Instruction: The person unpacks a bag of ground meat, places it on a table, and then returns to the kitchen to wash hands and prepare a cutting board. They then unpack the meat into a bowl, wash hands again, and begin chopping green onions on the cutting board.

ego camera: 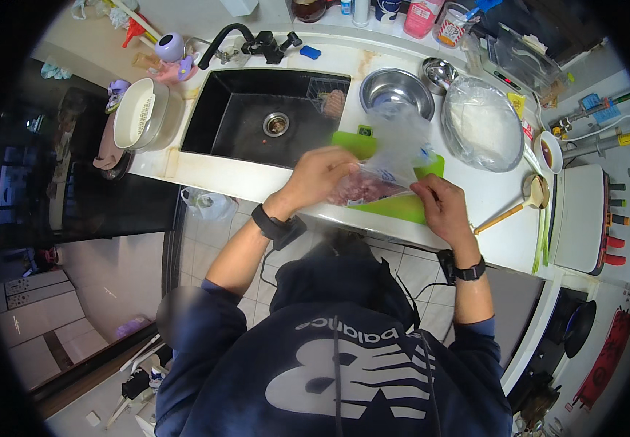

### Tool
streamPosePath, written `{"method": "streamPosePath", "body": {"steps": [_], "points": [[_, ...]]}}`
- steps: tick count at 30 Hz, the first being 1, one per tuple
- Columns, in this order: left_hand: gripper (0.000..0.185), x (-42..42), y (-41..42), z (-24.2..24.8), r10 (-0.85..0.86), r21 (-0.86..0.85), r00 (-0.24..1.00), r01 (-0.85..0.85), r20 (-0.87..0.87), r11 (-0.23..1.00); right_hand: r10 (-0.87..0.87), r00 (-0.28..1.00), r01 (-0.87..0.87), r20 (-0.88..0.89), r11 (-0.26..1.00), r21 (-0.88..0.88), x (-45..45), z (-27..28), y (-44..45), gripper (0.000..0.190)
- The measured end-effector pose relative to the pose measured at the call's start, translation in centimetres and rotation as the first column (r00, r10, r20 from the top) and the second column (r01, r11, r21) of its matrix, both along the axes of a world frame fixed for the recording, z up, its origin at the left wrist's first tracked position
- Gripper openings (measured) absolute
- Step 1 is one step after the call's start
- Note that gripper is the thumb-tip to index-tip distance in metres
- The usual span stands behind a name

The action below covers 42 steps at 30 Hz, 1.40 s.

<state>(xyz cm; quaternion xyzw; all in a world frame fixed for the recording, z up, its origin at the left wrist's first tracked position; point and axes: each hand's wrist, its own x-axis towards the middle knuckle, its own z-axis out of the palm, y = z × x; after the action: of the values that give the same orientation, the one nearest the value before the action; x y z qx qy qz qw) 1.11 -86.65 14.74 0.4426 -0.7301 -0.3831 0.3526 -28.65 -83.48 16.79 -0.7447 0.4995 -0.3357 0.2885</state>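
Note:
Both hands hold a clear plastic bag over the counter's front part. My left hand pinches its left side, and my right hand grips its right side between thumb and fingers. Pinkish-red minced meat shows through the lower part of the bag. Beneath lies a green cutting board, largely covered by the bag and hands. The upper part of the bag is bunched and reaches towards a steel bowl behind it.
A black sink with a wire basket lies left. To the right are a film-covered bowl of white contents, a small bowl of dark liquid, a ladle, green onions and a knife block.

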Motion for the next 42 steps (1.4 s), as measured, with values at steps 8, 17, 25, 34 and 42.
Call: {"method": "streamPosePath", "body": {"steps": [8,17,25,34,42], "points": [[0.028,-1.3,-4.2,-1.7,-0.038,0.211,0.952,-0.028,0.304,0.977,-0.122,0.981,0.125,0.152,0.992,-0.01,3.9,-5.6,-3.5,0.018],[0.029,4.5,-9.9,-6.5,-0.238,-0.185,0.853,0.356,0.464,0.916,-0.167,0.96,0.2,-0.225,0.971,0.133,4.3,-4.5,-6.7,0.024],[0.027,4.4,-12.9,-7.8,-0.463,-0.236,0.798,0.57,0.386,0.787,-0.074,0.971,0.113,-0.225,0.98,0.165,8.5,-5.3,-7.6,0.026],[0.029,6.0,-13.2,-7.7,-0.429,-0.124,0.825,0.501,0.368,0.857,-0.147,0.954,0.173,-0.262,0.982,0.079,9.3,-3.4,-6.7,0.014],[0.025,6.9,-12.4,-7.5,-0.334,-0.107,0.925,0.356,0.182,0.928,-0.163,0.968,0.184,-0.191,0.978,0.095,9.3,-3.5,-6.2,0.016]]}}
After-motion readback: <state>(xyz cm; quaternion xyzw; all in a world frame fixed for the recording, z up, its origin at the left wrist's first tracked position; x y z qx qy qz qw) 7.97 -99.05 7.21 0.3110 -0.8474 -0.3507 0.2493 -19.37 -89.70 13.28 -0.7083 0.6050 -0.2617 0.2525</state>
